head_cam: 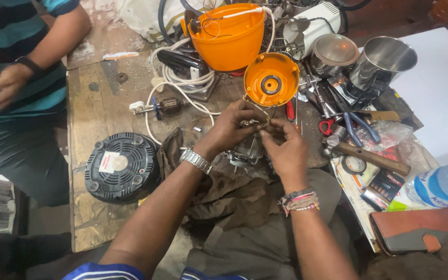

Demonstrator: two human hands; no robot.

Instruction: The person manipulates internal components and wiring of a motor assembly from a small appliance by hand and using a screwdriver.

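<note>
Motor point(247, 150) sits at frame centre, both hands, left point(232, 127) and right point(286, 148), pinching its thin wires point(257, 122) below an orange housing point(271, 79)

1. Two orange plastic housings: one large bowl-shaped shell point(229, 36) and one smaller round cap point(271, 79).
2. Two shiny steel jars: one upright jar point(382, 62) and one domed jar point(333, 53).
3. One black round vented base plate point(122, 167).
4. One small motor armature point(169, 106) on the bench.
5. One motor body point(247, 150) between the two working hands, the left hand point(232, 129) and the right hand point(285, 150).
6. One wooden-handled hammer point(369, 157).
7. One pair of blue-handled pliers point(359, 124).
8. One clear plastic bottle point(444, 185).
9. One brown wallet point(416, 229).
10. One other person's hand point(1, 89) at the upper left.
</note>
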